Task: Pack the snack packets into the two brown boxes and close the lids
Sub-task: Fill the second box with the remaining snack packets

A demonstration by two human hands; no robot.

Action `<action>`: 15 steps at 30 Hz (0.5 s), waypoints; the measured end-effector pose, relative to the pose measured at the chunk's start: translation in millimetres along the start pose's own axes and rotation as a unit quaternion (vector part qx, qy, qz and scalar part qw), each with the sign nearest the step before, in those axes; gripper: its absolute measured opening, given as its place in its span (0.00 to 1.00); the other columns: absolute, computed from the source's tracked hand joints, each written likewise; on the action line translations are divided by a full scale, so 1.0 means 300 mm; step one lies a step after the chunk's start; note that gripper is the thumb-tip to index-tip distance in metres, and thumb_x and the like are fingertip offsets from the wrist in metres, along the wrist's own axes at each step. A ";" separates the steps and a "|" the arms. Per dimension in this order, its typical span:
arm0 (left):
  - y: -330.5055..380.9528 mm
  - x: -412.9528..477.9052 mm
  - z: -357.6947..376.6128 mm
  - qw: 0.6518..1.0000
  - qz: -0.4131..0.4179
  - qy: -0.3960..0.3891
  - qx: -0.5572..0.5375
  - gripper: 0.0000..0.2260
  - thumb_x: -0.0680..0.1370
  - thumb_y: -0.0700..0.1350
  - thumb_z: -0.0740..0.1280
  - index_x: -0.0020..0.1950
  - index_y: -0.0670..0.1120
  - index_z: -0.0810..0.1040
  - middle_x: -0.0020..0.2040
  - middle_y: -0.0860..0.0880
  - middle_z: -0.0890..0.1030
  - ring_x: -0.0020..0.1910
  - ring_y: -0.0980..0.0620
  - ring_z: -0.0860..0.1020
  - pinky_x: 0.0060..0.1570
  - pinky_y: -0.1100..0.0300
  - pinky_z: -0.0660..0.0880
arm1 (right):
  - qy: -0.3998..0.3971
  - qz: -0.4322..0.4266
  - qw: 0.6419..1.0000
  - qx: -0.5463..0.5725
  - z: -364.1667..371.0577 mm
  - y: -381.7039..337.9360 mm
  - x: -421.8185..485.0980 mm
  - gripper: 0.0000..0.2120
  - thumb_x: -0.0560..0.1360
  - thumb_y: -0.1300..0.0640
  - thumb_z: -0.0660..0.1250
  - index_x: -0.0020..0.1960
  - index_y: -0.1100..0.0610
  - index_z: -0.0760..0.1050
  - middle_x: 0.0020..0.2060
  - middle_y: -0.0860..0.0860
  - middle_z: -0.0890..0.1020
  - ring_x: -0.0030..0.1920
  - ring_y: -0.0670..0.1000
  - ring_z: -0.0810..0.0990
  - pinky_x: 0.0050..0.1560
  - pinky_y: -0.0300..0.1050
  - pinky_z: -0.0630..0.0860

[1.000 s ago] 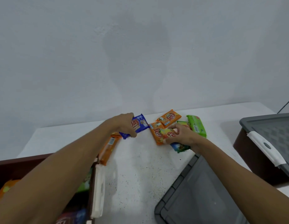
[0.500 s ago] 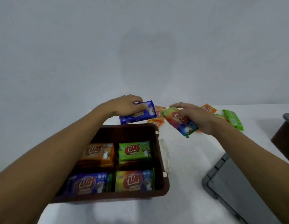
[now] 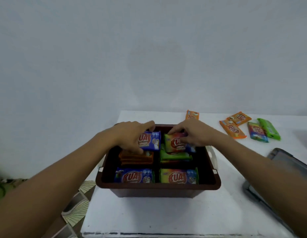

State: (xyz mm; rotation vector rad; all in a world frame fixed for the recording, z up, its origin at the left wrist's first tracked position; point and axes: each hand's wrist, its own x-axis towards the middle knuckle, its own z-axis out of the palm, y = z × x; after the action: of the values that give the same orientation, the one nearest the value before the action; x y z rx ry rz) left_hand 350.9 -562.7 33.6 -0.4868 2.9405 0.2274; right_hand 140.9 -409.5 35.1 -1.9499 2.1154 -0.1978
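Both are now brought over the brown box [image 3: 158, 187] — blue packet [image 3: 151, 141] gripped by the left hand [image 3: 130, 138], rainbow packet [image 3: 174, 143] by the right hand [image 3: 194, 134] — five loose packets [image 3: 232, 129] are left unpacked.

Wall [image 3: 149, 48]: plain, pale grey, fills the upper half.
Counter [image 3: 166, 213]: white, flat top.
Floor [image 3: 77, 208]: tiles with fan pattern, lower left.

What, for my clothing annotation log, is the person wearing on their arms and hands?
Nothing that shows. The left hand and right hand are bare, with no glove, ring or watch visible. The left forearm and right forearm are bare too, and no sleeve reaches into view. No markings are visible.
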 end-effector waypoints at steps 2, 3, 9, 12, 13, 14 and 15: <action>-0.010 -0.012 0.040 0.998 0.012 0.002 0.054 0.31 0.66 0.58 0.74 0.63 0.59 0.61 0.55 0.54 0.75 0.48 0.53 0.75 0.41 0.56 0.72 | 0.045 -0.009 0.998 -0.040 0.047 -0.001 -0.023 0.21 0.75 0.57 0.70 0.66 0.46 0.76 0.59 0.46 0.81 0.59 0.48 0.78 0.54 0.42 0.73; -0.015 -0.019 0.057 0.997 0.017 0.003 0.076 0.31 0.67 0.59 0.73 0.65 0.58 0.62 0.57 0.55 0.75 0.50 0.53 0.75 0.43 0.56 0.73 | 0.068 -0.009 0.996 -0.055 0.068 -0.005 -0.037 0.21 0.75 0.55 0.69 0.67 0.45 0.75 0.59 0.45 0.80 0.59 0.48 0.77 0.53 0.44 0.74; -0.010 -0.033 0.108 0.987 0.032 0.045 0.151 0.31 0.70 0.61 0.70 0.69 0.52 0.66 0.61 0.53 0.73 0.56 0.52 0.73 0.47 0.57 0.72 | 0.082 -0.020 0.984 -0.157 0.105 -0.021 -0.056 0.21 0.76 0.45 0.67 0.68 0.45 0.74 0.56 0.48 0.73 0.58 0.51 0.72 0.51 0.49 0.75; -0.011 -0.038 0.109 0.986 0.032 0.048 0.157 0.30 0.71 0.60 0.70 0.69 0.51 0.68 0.62 0.52 0.71 0.59 0.52 0.68 0.48 0.54 0.76 | -0.006 -0.011 0.984 -0.180 0.106 -0.031 -0.042 0.26 0.73 0.36 0.65 0.70 0.41 0.70 0.57 0.45 0.74 0.58 0.48 0.74 0.53 0.49 0.74; -0.009 -0.041 0.107 0.985 0.033 0.052 0.161 0.29 0.71 0.60 0.70 0.69 0.50 0.69 0.63 0.51 0.69 0.60 0.52 0.67 0.47 0.54 0.76 | -0.015 -0.009 0.982 -0.188 0.106 -0.034 -0.039 0.27 0.73 0.35 0.66 0.70 0.40 0.69 0.58 0.45 0.74 0.58 0.49 0.74 0.53 0.50 0.75; -0.005 -0.043 0.107 0.983 0.035 0.059 0.168 0.28 0.72 0.59 0.70 0.68 0.50 0.71 0.64 0.50 0.67 0.61 0.51 0.67 0.46 0.55 0.76 | -0.017 -0.008 0.981 -0.193 0.105 -0.034 -0.039 0.28 0.73 0.36 0.66 0.71 0.40 0.69 0.59 0.45 0.74 0.58 0.49 0.74 0.53 0.50 0.75; -0.003 -0.044 0.106 0.982 0.036 0.064 0.174 0.28 0.72 0.59 0.70 0.68 0.49 0.72 0.65 0.49 0.65 0.61 0.51 0.67 0.46 0.56 0.76 | -0.014 -0.009 0.981 -0.196 0.104 -0.035 -0.040 0.28 0.73 0.37 0.67 0.71 0.40 0.69 0.59 0.45 0.74 0.58 0.49 0.74 0.53 0.50 0.75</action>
State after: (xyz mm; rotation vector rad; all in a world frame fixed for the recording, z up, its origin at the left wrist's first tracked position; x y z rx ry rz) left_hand 367.5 -553.8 4.8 -0.3561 3.0295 -0.3191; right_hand 160.4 -396.2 9.1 -2.1631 2.2511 0.2626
